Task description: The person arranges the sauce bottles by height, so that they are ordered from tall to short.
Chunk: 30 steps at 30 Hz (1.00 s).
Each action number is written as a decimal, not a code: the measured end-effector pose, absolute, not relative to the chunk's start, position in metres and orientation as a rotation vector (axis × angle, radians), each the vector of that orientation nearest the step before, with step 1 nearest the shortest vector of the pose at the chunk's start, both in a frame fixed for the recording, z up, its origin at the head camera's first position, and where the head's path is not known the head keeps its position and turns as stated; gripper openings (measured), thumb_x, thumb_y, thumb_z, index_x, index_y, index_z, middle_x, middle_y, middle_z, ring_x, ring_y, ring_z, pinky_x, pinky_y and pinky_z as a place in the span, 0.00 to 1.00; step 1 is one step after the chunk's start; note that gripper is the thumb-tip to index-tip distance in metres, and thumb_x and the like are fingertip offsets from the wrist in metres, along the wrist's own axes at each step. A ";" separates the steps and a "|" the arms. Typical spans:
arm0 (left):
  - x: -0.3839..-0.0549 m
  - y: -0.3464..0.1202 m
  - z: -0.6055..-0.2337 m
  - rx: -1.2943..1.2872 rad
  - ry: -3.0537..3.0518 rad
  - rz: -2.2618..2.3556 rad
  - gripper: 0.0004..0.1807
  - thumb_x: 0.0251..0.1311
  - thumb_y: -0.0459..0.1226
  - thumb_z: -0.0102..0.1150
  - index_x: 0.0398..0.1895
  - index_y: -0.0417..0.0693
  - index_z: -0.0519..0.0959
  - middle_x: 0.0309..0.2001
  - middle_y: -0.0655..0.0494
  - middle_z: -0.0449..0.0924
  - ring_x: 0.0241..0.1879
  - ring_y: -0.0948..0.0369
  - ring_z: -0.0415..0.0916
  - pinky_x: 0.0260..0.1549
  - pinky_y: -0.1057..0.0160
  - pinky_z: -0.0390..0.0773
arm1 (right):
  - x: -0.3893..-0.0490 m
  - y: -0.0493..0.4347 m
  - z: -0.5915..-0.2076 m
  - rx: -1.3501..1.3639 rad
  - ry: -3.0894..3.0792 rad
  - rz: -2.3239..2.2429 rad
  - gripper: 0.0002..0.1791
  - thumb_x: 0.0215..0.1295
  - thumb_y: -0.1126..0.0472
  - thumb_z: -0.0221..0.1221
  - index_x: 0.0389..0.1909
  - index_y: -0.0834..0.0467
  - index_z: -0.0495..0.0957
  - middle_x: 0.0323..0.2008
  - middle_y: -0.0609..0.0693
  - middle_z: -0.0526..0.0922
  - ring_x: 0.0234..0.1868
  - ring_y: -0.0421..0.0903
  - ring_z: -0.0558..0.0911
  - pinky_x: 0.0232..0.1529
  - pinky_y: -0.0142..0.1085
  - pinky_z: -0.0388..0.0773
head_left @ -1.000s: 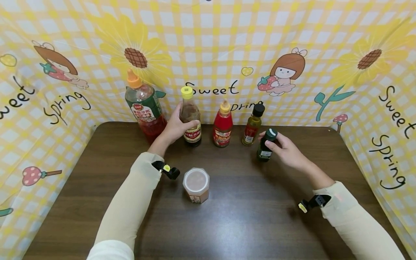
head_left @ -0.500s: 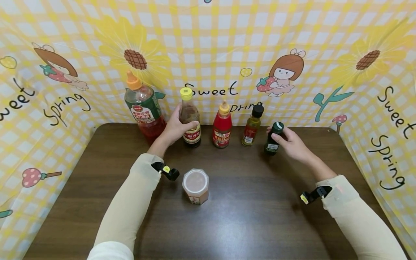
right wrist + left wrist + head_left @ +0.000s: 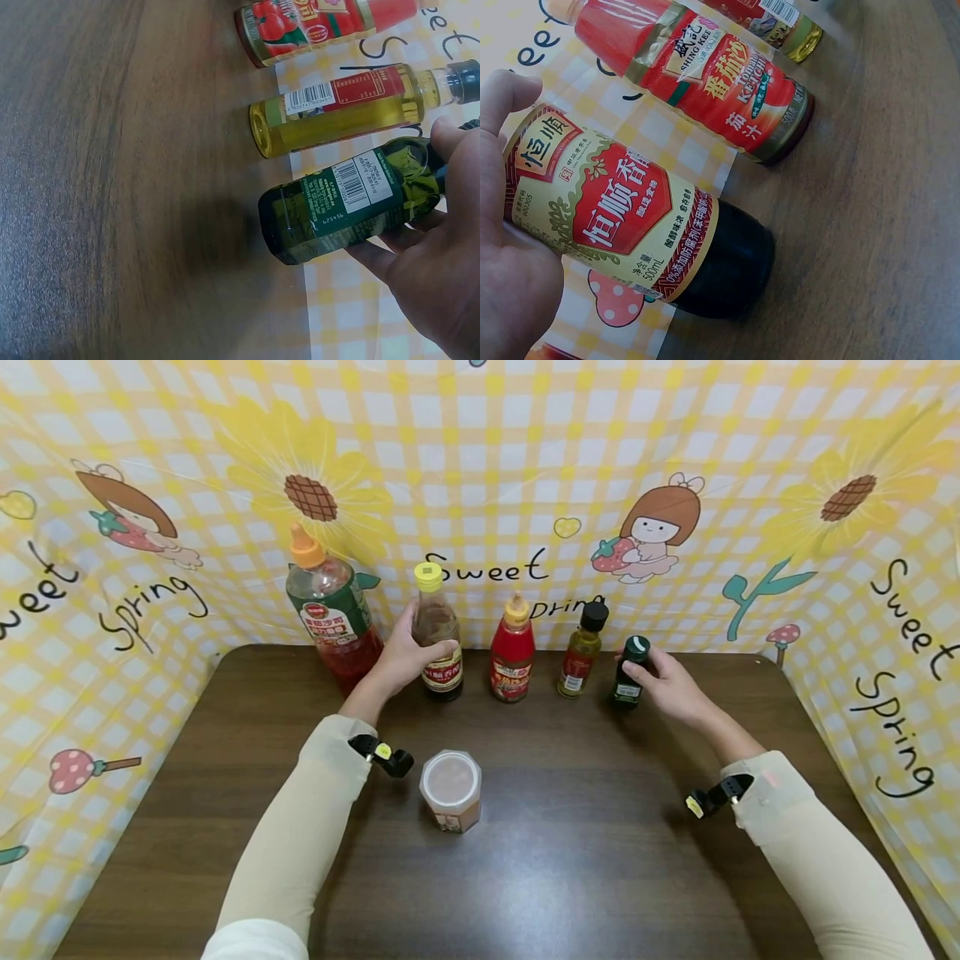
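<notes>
My left hand (image 3: 401, 656) grips a vinegar bottle (image 3: 442, 675) with a yellow cap, which stands upright on the table. Its cream and red label (image 3: 622, 199) shows in the left wrist view. Farther right, my right hand (image 3: 675, 689) holds a small dark green glass bottle (image 3: 628, 687) near its neck, thumb in front. In the right wrist view a barcode label faces out on this green bottle (image 3: 337, 199); whether its base touches the table I cannot tell. Beside it stands a slim bottle of yellow oil (image 3: 580, 664) with a black cap.
A red ketchup bottle (image 3: 513, 664) stands between the vinegar and the oil. At the left is a large orange-capped sauce bottle (image 3: 330, 614). A lidded octagonal jar (image 3: 452, 789) sits nearer on the wooden table (image 3: 555, 860). Checked cloth (image 3: 480, 460) hangs behind.
My right hand has carried the green bottle to the right and back toward the cloth, then slightly left, into line with the other bottles. The left hand stays on the vinegar bottle.
</notes>
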<state>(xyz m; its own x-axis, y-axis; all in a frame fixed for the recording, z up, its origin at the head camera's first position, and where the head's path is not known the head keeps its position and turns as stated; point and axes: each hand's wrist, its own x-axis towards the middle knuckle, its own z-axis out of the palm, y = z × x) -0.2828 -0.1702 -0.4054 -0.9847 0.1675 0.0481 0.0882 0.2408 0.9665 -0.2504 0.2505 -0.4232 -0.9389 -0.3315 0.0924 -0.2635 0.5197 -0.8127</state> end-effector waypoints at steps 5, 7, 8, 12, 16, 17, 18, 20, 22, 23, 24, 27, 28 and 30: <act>-0.283 -0.171 -0.405 0.238 2.425 1.867 0.50 0.61 0.39 0.71 0.80 0.49 0.51 0.71 0.43 0.62 0.71 0.49 0.61 0.70 0.46 0.61 | -0.253 0.248 -0.427 -0.523 2.673 -1.410 0.23 0.82 0.57 0.49 0.65 0.70 0.69 0.62 0.69 0.75 0.63 0.59 0.73 0.59 0.34 0.69; -0.283 -0.171 -0.405 0.236 2.423 1.871 0.49 0.61 0.38 0.71 0.80 0.49 0.51 0.71 0.43 0.62 0.70 0.49 0.61 0.70 0.46 0.62 | -0.255 0.248 -0.428 -0.524 2.677 -1.411 0.23 0.82 0.56 0.49 0.65 0.70 0.69 0.62 0.69 0.75 0.62 0.58 0.74 0.58 0.34 0.69; -0.282 -0.171 -0.405 0.236 2.423 1.874 0.49 0.61 0.38 0.71 0.80 0.49 0.52 0.71 0.43 0.62 0.70 0.49 0.61 0.70 0.46 0.62 | -0.255 0.247 -0.428 -0.523 2.682 -1.410 0.23 0.82 0.56 0.49 0.64 0.71 0.69 0.61 0.69 0.75 0.62 0.58 0.74 0.58 0.35 0.70; -0.283 -0.171 -0.406 0.232 2.430 1.872 0.49 0.61 0.39 0.71 0.80 0.50 0.53 0.71 0.44 0.63 0.70 0.49 0.61 0.70 0.46 0.62 | -0.258 0.247 -0.429 -0.500 2.690 -1.407 0.24 0.82 0.55 0.49 0.65 0.70 0.69 0.61 0.68 0.76 0.62 0.58 0.74 0.61 0.44 0.70; -0.283 -0.171 -0.406 0.233 2.434 1.869 0.49 0.61 0.39 0.71 0.80 0.50 0.52 0.71 0.44 0.63 0.70 0.49 0.61 0.70 0.46 0.62 | -0.262 0.248 -0.427 -0.479 2.655 -1.404 0.26 0.82 0.55 0.48 0.68 0.70 0.67 0.65 0.69 0.73 0.67 0.61 0.71 0.66 0.55 0.66; -0.283 -0.171 -0.407 0.235 2.435 1.869 0.49 0.61 0.39 0.71 0.80 0.50 0.52 0.71 0.44 0.63 0.70 0.49 0.61 0.70 0.46 0.62 | -0.262 0.248 -0.426 -0.480 2.643 -1.400 0.26 0.82 0.55 0.48 0.69 0.70 0.66 0.67 0.69 0.71 0.68 0.62 0.69 0.67 0.56 0.65; -0.283 -0.171 -0.407 0.235 2.434 1.869 0.49 0.61 0.38 0.71 0.80 0.50 0.52 0.71 0.44 0.62 0.71 0.49 0.61 0.70 0.46 0.62 | -0.263 0.248 -0.426 -0.478 2.630 -1.394 0.27 0.82 0.54 0.47 0.70 0.69 0.65 0.68 0.69 0.70 0.69 0.62 0.68 0.67 0.57 0.64; -0.283 -0.171 -0.407 0.236 2.436 1.866 0.50 0.61 0.39 0.71 0.81 0.50 0.51 0.71 0.44 0.62 0.71 0.49 0.61 0.70 0.46 0.61 | -0.265 0.250 -0.423 -0.480 2.609 -1.371 0.27 0.82 0.54 0.47 0.72 0.68 0.64 0.70 0.68 0.68 0.71 0.62 0.66 0.68 0.57 0.63; -0.283 -0.171 -0.408 0.235 2.436 1.865 0.50 0.61 0.39 0.71 0.81 0.50 0.51 0.71 0.43 0.62 0.71 0.49 0.61 0.70 0.47 0.61 | -0.266 0.251 -0.421 -0.487 2.593 -1.342 0.27 0.82 0.54 0.47 0.73 0.66 0.63 0.71 0.67 0.66 0.71 0.63 0.66 0.68 0.58 0.63; -0.283 -0.171 -0.408 0.234 2.435 1.865 0.50 0.61 0.39 0.71 0.81 0.50 0.50 0.72 0.43 0.62 0.71 0.49 0.60 0.70 0.47 0.61 | -0.267 0.252 -0.420 -0.494 2.586 -1.327 0.27 0.83 0.54 0.47 0.73 0.66 0.63 0.71 0.67 0.66 0.71 0.63 0.66 0.68 0.58 0.63; -0.283 -0.172 -0.408 0.234 2.434 1.866 0.50 0.61 0.39 0.71 0.81 0.51 0.50 0.72 0.44 0.62 0.71 0.49 0.61 0.70 0.47 0.61 | -0.267 0.253 -0.419 -0.498 2.584 -1.317 0.27 0.82 0.54 0.47 0.74 0.65 0.63 0.72 0.67 0.65 0.71 0.63 0.66 0.68 0.59 0.63; -0.283 -0.171 -0.408 0.239 2.425 1.877 0.50 0.61 0.38 0.71 0.81 0.50 0.51 0.71 0.44 0.62 0.71 0.49 0.61 0.70 0.47 0.61 | -0.269 0.256 -0.417 -0.522 2.600 -1.292 0.27 0.82 0.55 0.48 0.74 0.65 0.63 0.71 0.69 0.65 0.70 0.64 0.66 0.67 0.60 0.63; -0.284 -0.171 -0.408 0.243 2.422 1.882 0.49 0.61 0.38 0.71 0.81 0.50 0.51 0.71 0.44 0.62 0.71 0.50 0.61 0.70 0.47 0.61 | -0.270 0.257 -0.417 -0.526 2.609 -1.290 0.27 0.82 0.56 0.48 0.73 0.66 0.63 0.71 0.69 0.65 0.70 0.64 0.67 0.67 0.60 0.64; -0.284 -0.171 -0.408 0.249 2.420 1.885 0.49 0.61 0.38 0.71 0.80 0.50 0.51 0.71 0.44 0.62 0.71 0.50 0.61 0.70 0.47 0.61 | -0.270 0.259 -0.417 -0.531 2.627 -1.289 0.27 0.82 0.56 0.48 0.73 0.68 0.63 0.70 0.70 0.65 0.70 0.65 0.67 0.67 0.61 0.64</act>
